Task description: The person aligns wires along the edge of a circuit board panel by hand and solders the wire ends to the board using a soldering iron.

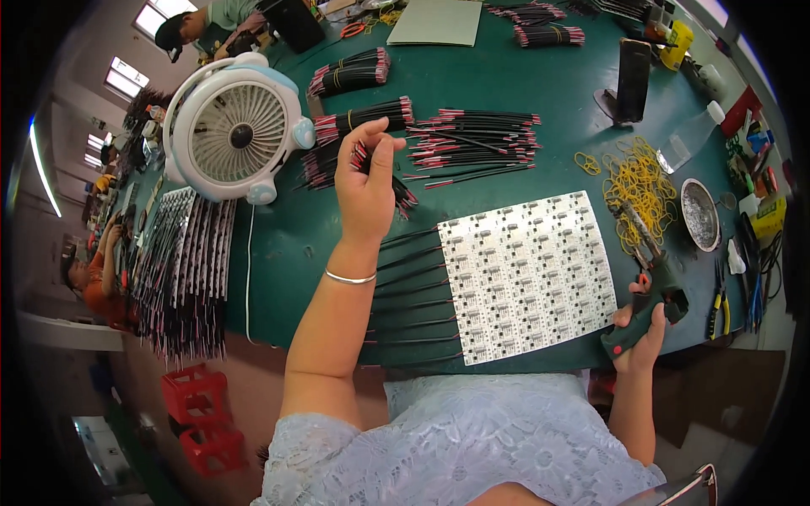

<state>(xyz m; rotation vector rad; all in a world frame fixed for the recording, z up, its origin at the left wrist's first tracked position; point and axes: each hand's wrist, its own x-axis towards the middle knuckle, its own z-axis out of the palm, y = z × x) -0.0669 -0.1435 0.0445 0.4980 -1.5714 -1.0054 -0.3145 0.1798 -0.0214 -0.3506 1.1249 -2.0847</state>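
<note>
My left hand (367,181) is raised over the table with its fingers curled. Black wires with red tips (359,157) show in the gap between thumb and fingers, and more stick out behind the hand. Below and to its right lies a white circuit board panel (531,278) covered with rows of small dark components. Black wires (413,304) run out leftward from the panel's left edge. At the panel's lower right corner, my right hand (645,333) is wrapped around a dark green soldering gun (666,291), its metal tip pointing up and away.
Loose black wires (477,143) and banded wire bundles (350,72) lie beyond the panel. A white fan (240,135) stands at left near stacked wired boards (181,278). Yellow rubber bands (637,190), a metal bowl (700,215), pliers (720,308) and a phone (633,80) are at right.
</note>
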